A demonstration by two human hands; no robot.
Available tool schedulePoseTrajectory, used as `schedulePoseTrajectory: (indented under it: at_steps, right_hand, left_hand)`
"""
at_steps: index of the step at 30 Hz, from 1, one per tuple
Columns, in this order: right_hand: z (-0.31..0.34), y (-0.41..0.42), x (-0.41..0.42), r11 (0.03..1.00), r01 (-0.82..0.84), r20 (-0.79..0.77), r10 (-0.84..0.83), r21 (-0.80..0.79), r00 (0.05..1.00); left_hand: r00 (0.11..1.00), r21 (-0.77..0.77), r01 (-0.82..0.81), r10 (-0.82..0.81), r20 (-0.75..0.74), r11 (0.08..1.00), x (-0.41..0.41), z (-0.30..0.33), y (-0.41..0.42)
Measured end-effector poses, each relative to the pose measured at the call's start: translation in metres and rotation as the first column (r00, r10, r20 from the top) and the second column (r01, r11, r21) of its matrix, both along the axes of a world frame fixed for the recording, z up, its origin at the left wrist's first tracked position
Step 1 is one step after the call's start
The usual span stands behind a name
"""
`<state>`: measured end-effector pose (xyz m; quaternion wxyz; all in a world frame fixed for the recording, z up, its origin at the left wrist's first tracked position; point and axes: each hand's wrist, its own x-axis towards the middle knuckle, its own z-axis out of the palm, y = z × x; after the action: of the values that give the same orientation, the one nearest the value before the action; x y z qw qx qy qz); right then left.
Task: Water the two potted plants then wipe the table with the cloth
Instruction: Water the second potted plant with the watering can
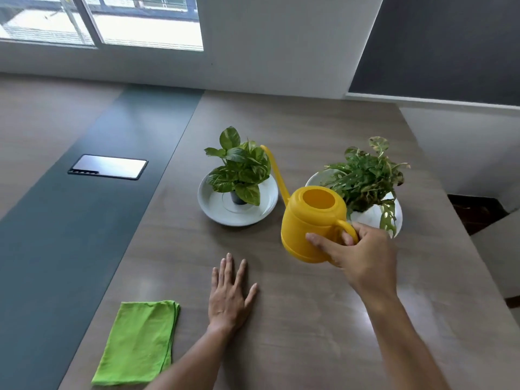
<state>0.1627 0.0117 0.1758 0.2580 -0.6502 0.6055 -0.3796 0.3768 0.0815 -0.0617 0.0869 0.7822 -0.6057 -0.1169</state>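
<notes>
My right hand [363, 257] grips the handle of a yellow watering can [312, 223], held just above the table between the two plants. Its long spout [274, 170] points up and left, ending beside the leaves of the left potted plant [239, 170], which stands in a white dish [216, 209]. The right potted plant [365, 178] sits in another white dish [371, 218] right behind the can. My left hand [230, 294] lies flat on the table with fingers spread. A folded green cloth [138, 344] lies at the near left.
The wooden table [295, 319] has a dark green strip [70, 235] along its left side with a flat black panel [108, 166] set in it. The table's right edge drops off beyond the right plant. A wall and window are behind.
</notes>
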Motion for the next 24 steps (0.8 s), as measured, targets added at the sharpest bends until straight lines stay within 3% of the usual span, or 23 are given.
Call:
schedulePoseTrajectory:
  at_steps: [24]
  right_hand:
    - [0.017, -0.031, 0.032, 0.998, -0.060, -0.048, 0.060, 0.010, 0.997]
  left_hand:
    - [0.999, -0.067, -0.020, 0.018, -0.029, 0.998, 0.001, -0.001, 0.001]
